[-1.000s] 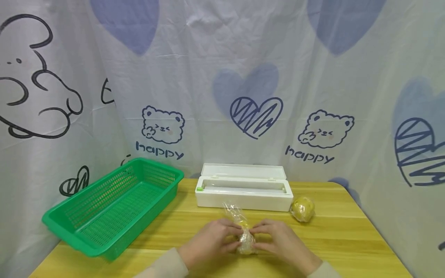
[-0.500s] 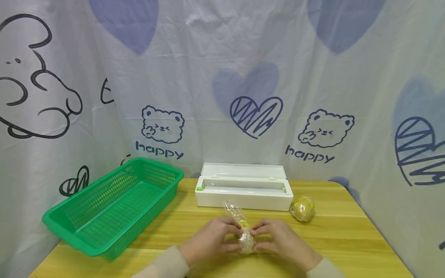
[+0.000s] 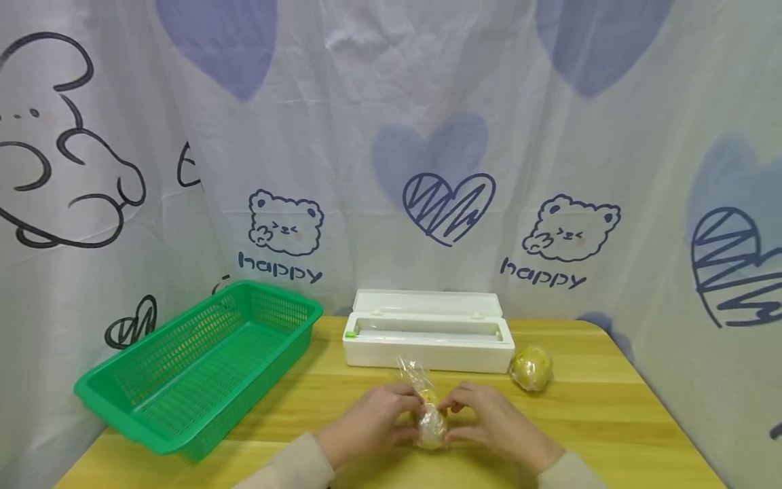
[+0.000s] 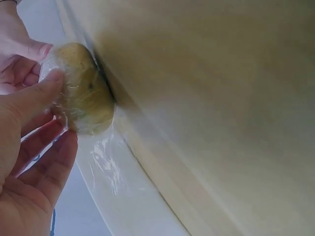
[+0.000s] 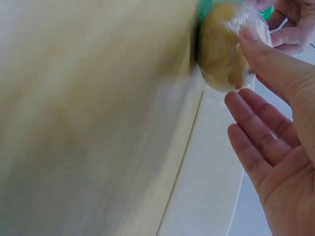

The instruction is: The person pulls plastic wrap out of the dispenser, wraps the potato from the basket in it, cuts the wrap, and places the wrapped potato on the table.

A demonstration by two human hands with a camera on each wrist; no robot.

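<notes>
Between both hands at the table's near middle is a potato with clear cling film around one side. My left hand grips its left side, thumb on the film and fingers along the edge. From the right, my right hand holds it with the thumb pressed on the film and the fingertips at its far end. A loose tail of cling film sticks out beyond the potato toward the white box. Bare brown skin shows below the film in both wrist views.
Behind the hands stands a white cling film box, its lid up and a roll inside. Against its right end sits another film-wrapped potato. A green plastic basket takes up the left of the wooden table. A printed curtain hangs behind.
Both hands stay around the potato. The right index finger has lifted and bent slightly, and the film tail has shifted a little to the right.
</notes>
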